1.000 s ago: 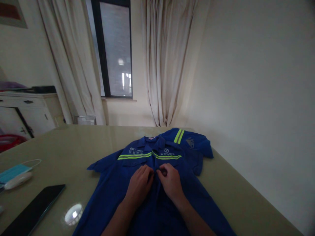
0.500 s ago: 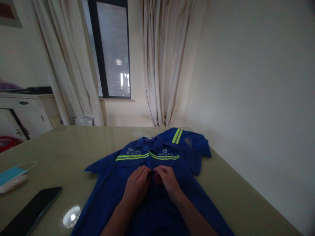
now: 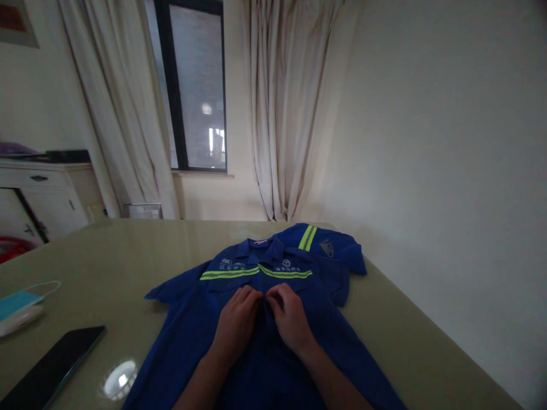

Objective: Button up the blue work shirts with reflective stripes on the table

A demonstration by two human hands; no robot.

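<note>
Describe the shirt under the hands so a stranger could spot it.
On the olive table lie two blue shirts. It is the near shirt, spread flat, held by the left hand and right hand; unlike the far shirt bunched behind it, its yellow-green stripe crosses the chest.

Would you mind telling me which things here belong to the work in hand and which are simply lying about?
In hand: blue work shirt, left hand and right hand pinching its front opening.
Lying about: second blue garment, black phone, face mask, on the table.
</note>
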